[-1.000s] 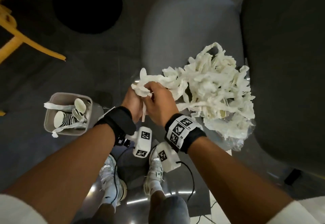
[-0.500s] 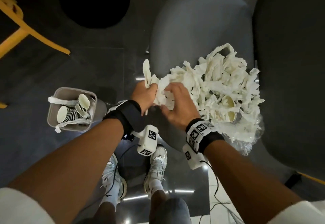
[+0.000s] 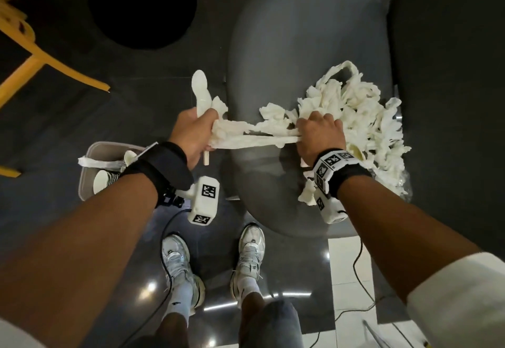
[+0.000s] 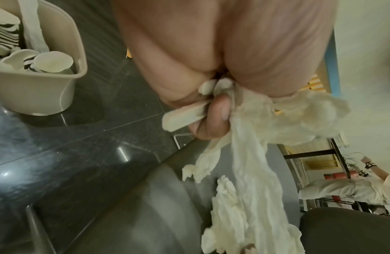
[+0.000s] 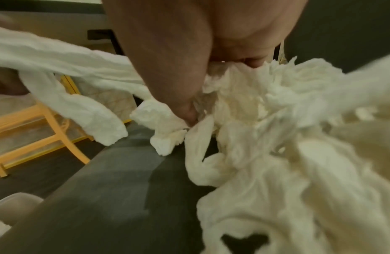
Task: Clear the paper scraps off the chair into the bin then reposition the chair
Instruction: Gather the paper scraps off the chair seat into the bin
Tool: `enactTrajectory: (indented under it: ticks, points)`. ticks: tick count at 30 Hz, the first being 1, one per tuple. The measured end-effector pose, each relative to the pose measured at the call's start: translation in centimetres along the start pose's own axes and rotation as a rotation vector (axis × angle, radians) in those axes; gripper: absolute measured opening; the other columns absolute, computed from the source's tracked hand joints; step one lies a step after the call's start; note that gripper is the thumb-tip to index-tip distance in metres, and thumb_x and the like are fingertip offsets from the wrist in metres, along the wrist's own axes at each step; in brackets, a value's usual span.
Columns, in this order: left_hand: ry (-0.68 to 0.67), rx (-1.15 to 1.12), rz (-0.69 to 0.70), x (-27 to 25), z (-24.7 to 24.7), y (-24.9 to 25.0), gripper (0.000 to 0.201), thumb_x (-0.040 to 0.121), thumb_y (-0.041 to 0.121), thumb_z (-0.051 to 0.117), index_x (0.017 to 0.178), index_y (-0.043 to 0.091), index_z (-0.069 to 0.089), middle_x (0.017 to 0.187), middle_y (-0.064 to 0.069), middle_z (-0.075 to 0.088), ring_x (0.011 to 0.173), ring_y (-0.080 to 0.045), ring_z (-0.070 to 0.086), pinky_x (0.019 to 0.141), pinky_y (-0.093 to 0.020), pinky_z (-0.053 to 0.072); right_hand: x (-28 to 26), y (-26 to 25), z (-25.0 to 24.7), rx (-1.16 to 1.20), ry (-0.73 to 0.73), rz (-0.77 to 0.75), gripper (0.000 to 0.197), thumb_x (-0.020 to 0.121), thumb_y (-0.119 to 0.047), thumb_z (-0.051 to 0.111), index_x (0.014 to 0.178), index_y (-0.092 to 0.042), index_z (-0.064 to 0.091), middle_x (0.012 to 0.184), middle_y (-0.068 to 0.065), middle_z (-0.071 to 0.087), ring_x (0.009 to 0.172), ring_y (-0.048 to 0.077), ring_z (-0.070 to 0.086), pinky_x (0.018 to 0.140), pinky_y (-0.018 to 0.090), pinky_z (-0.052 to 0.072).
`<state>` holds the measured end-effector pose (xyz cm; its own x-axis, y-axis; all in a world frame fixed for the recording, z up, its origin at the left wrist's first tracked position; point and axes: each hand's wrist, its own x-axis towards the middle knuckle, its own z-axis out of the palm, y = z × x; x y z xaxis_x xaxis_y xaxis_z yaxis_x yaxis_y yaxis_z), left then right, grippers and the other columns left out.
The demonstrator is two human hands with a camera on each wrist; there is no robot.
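A heap of white paper scraps [image 3: 360, 118] lies on the right side of the grey chair seat [image 3: 295, 47]. My left hand [image 3: 191, 134] grips a bunch of scraps [image 4: 250, 154] together with a white plastic spoon [image 3: 200, 90], just off the seat's left edge. My right hand [image 3: 317, 137] clutches the scraps [image 5: 265, 120] at the heap's left side. Stretched strips of paper [image 3: 254, 136] run between the two hands. A beige bin [image 3: 90, 172] stands on the floor at the left, below my left forearm.
The bin [image 4: 43, 82] holds paper cups and a strip of paper. A yellow wooden chair frame [image 3: 41, 60] stands at the far left, beside a round black object [image 3: 142, 6]. The dark chair back [image 3: 451, 88] rises on the right. My feet [image 3: 213, 265] and cables are on the floor.
My hands have drawn apart: the left moved left toward the bin with its bunch and spoon, the right stayed at the heap, and paper strips now stretch between them.
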<state>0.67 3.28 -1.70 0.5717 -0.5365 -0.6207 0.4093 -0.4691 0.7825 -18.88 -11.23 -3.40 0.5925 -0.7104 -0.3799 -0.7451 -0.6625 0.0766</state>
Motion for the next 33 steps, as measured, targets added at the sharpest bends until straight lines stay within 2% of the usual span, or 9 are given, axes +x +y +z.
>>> enactTrajectory:
  ticks: [3,5,7,12,19,22,28,30,33]
  points:
    - [0.043,0.083,0.050,0.1,-0.7,0.1,0.022,0.093,0.029,0.055,0.085,0.011,0.065,0.061,0.005,0.067,0.053,-0.011,0.063,0.046,-0.023,0.047,-0.1,-0.1,-1.3,0.127,0.068,-0.015,0.034,0.080,-0.012,0.055,0.114,-0.012,0.060,0.109,0.012,0.060,0.103,0.038,0.055,0.088,0.047,0.047]
    - [0.081,0.188,0.078,0.4,-1.4,-0.7,0.031,0.088,0.042,0.057,0.093,0.015,0.071,0.088,0.000,0.076,0.081,-0.015,0.073,0.074,-0.034,0.061,-0.3,-0.9,-2.3,0.294,0.143,-0.057,0.033,0.079,-0.010,0.057,0.111,-0.010,0.060,0.103,0.013,0.063,0.096,0.038,0.059,0.078,0.040,0.050]
    - [0.093,0.256,0.073,0.2,-1.8,-1.5,0.031,0.085,0.043,0.057,0.096,0.017,0.071,0.097,-0.001,0.076,0.090,-0.016,0.072,0.087,-0.041,0.059,-0.8,-2.5,-3.4,0.481,0.212,-0.095,0.025,0.079,-0.009,0.060,0.104,-0.010,0.062,0.097,0.013,0.067,0.089,0.036,0.063,0.071,0.032,0.046]
    - [0.074,0.338,0.086,-1.0,-3.0,-3.3,0.021,0.081,0.029,0.053,0.086,0.014,0.067,0.085,-0.004,0.073,0.075,-0.018,0.066,0.078,-0.042,0.057,-2.7,-9.7,-6.0,0.687,0.233,-0.246,0.030,0.080,-0.003,0.059,0.110,-0.009,0.064,0.103,0.012,0.067,0.094,0.030,0.062,0.080,0.031,0.044]
    - [0.142,0.290,0.035,-1.6,-11.3,-4.3,0.019,0.084,0.038,0.059,0.089,0.022,0.068,0.088,-0.004,0.075,0.090,-0.027,0.072,0.083,-0.052,0.058,-3.1,-20.6,-5.6,0.862,0.099,-0.323,0.037,0.078,0.000,0.057,0.113,-0.008,0.066,0.105,0.012,0.064,0.096,0.029,0.061,0.080,0.021,0.038]
    - [0.228,0.292,-0.010,-2.1,-16.5,-4.9,0.019,0.084,0.026,0.054,0.092,0.015,0.067,0.089,-0.005,0.074,0.088,-0.025,0.070,0.083,-0.045,0.057,-2.8,-25.7,-4.2,0.881,0.011,-0.312,0.035,0.078,0.002,0.054,0.109,-0.011,0.066,0.106,0.010,0.064,0.098,0.028,0.061,0.085,0.030,0.047]
    - [0.415,0.231,-0.101,-1.4,-26.8,-9.7,0.014,0.087,0.021,0.056,0.095,0.017,0.067,0.096,0.001,0.073,0.094,-0.020,0.068,0.086,-0.035,0.054,-1.5,-36.4,0.1,0.863,-0.129,-0.296,0.026,0.085,-0.004,0.053,0.107,-0.011,0.067,0.107,0.010,0.068,0.101,0.026,0.064,0.091,0.035,0.052]
    - [0.440,0.236,-0.132,-0.4,-29.9,-12.1,0.012,0.088,0.019,0.056,0.097,0.022,0.063,0.097,0.001,0.070,0.094,-0.020,0.065,0.082,-0.030,0.050,-0.6,-39.9,2.0,0.885,-0.167,-0.256,0.026,0.086,-0.005,0.053,0.107,-0.011,0.067,0.107,0.010,0.069,0.102,0.027,0.065,0.094,0.039,0.053]
    - [0.400,0.223,-0.173,2.6,-33.7,-16.7,0.021,0.087,0.019,0.052,0.104,0.017,0.065,0.101,-0.005,0.072,0.096,-0.026,0.066,0.083,-0.034,0.053,1.8,-44.1,6.3,0.817,-0.180,-0.242,0.023,0.089,-0.009,0.055,0.108,-0.007,0.067,0.108,0.013,0.071,0.105,0.030,0.066,0.097,0.040,0.051]
